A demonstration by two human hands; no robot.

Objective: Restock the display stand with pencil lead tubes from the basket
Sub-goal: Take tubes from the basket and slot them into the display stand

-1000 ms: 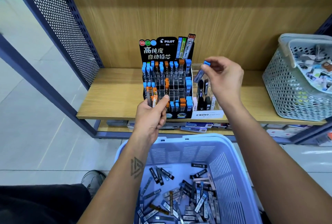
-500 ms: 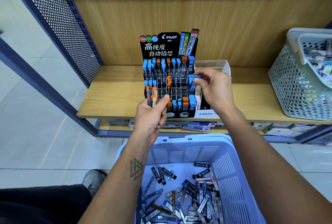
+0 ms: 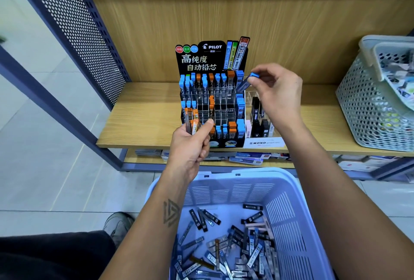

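**Restocking position: tube held at upper right of stand**

The right hand (image 3: 277,91) is pinching a blue-capped lead tube (image 3: 246,82) between thumb and fingertips, holding it tilted just beside the top right corner of the black display stand (image 3: 211,60). The left hand (image 3: 190,145) is gripping a small bunch of orange-capped tubes (image 3: 192,120) in front of the stand's lower left rows. The stand is sitting on the wooden shelf (image 3: 145,120). The blue basket (image 3: 289,212), below both arms, is holding loose tubes.
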